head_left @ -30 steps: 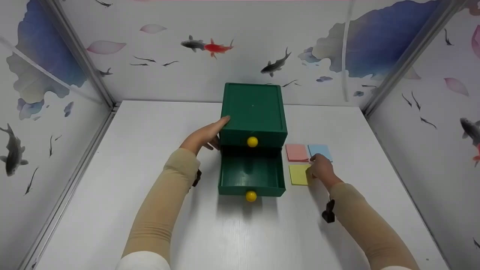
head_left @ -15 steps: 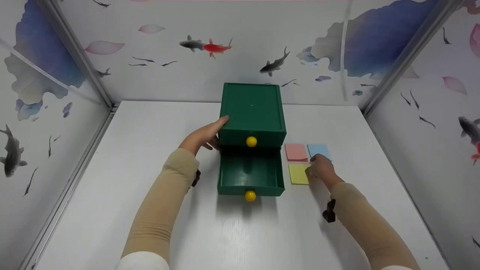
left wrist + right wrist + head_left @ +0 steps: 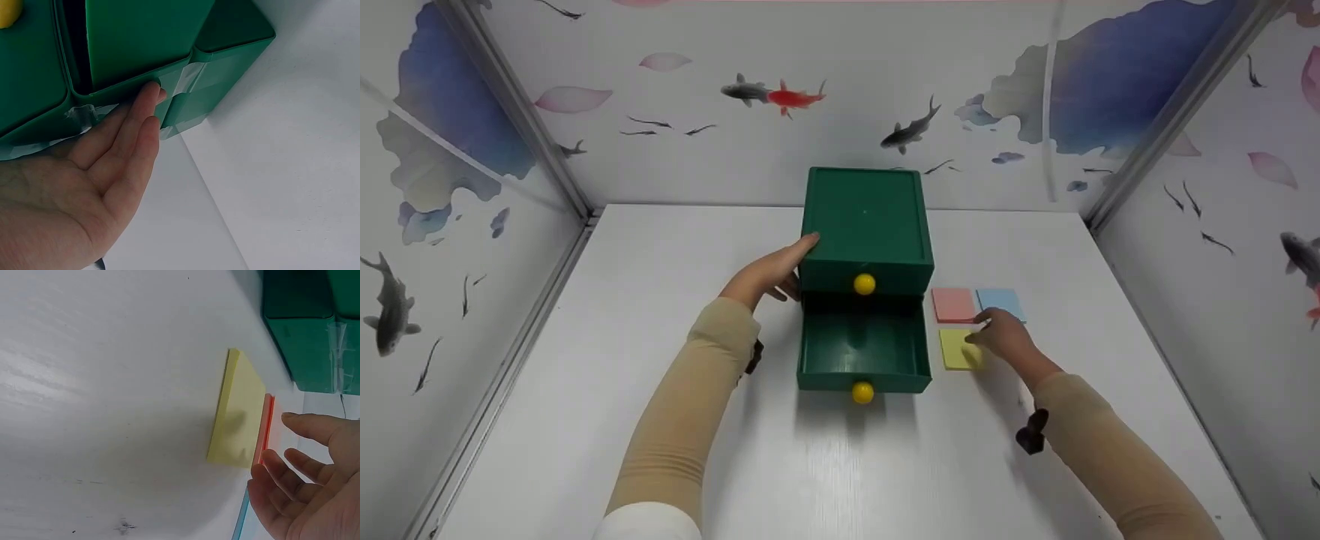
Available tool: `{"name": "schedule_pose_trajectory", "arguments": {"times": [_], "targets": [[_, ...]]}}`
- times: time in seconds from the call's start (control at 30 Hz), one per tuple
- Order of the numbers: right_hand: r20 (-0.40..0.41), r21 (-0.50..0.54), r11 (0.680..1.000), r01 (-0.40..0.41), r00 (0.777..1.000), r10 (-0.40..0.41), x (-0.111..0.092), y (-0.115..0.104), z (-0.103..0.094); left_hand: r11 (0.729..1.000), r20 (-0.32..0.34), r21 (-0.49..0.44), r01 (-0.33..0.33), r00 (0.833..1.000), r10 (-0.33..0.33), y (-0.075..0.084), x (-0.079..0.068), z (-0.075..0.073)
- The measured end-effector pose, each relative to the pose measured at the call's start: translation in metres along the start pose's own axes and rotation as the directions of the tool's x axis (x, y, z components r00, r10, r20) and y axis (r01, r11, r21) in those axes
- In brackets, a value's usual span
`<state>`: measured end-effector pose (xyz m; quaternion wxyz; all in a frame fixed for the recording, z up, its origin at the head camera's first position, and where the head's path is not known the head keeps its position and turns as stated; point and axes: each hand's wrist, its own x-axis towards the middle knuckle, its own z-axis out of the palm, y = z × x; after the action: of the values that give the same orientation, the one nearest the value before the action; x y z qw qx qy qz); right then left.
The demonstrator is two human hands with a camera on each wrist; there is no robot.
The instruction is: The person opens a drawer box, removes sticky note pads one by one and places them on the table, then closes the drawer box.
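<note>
My left hand (image 3: pixel 769 274) rests against the left side of a green two-tier drawer box (image 3: pixel 866 214). Its thumb lies on the top edge, and the left wrist view shows nearly straight fingers (image 3: pixel 132 135) along the taped side wall. The lower drawer (image 3: pixel 855 345) is pulled out, its green floor bare. Above a pad of yellow sticky notes (image 3: pixel 956 356) hovers my right hand (image 3: pixel 1006 336), thumb and fingers parted with nothing between them. Pink (image 3: pixel 954 306) and blue (image 3: pixel 999 301) sticky-note pads lie just behind the yellow one; the hand overlaps the blue pad's near edge.
Yellow ball knobs sit on the upper drawer (image 3: pixel 865 284) and lower drawer front. All stands on a white table (image 3: pixel 660 255) enclosed by printed walls (image 3: pixel 675 165) with metal corner posts.
My right hand's thumb and fingers have spread apart and shifted slightly left over the yellow pad, while its forearm swung a little right. The left hand and the drawer box stay put.
</note>
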<state>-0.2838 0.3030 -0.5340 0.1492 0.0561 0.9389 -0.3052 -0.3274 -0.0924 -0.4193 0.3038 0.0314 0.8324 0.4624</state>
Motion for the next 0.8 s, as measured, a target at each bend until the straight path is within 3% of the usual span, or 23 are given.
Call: {"name": "schedule_pose_trajectory", "arguments": {"times": [0.43, 0.8], "targets": [[0.131, 0.028, 0.998, 0.064, 0.989, -0.067, -0.031, -0.03, -0.001, 1.0, -0.003, -0.013, 0.009, 1.0, -0.009, 0.0, 0.0, 0.0], [0.234, 0.007, 0.982, 0.191, 0.954, -0.187, -0.06, -0.054, -0.001, 1.0, 0.004, -0.015, 0.014, 1.0, -0.014, 0.0, 0.0, 0.0]]}}
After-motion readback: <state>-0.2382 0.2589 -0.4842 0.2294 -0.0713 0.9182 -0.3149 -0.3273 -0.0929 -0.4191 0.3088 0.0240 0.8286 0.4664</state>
